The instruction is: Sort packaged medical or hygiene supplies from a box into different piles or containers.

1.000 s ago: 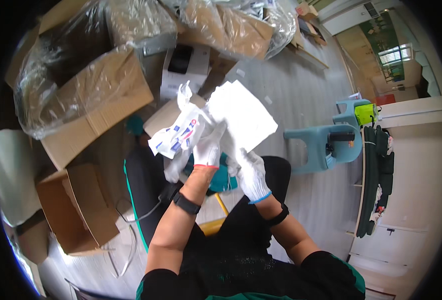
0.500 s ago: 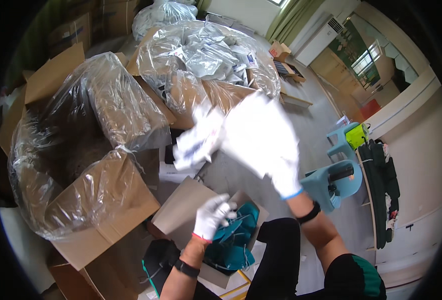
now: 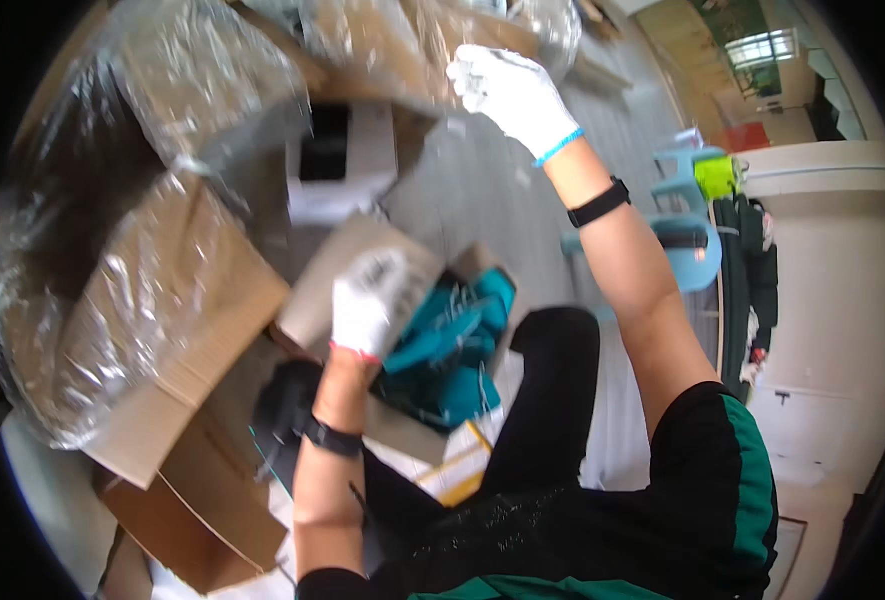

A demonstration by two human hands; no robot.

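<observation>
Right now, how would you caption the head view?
Gloved left hand by an open box of teal pieces, gloved right hand outstretched in front of a plastic-lined carton.

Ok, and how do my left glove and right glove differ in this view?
The left glove has a red cuff edge; the right glove has a blue one. The left glove appears over a cardboard box flap, while the right glove is farther out, near the picture's top. Both are white.

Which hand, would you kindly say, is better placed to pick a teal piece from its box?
Probably the left hand: it appears close to the teal pieces in the open cardboard box, while the right hand is well beyond them.
</observation>
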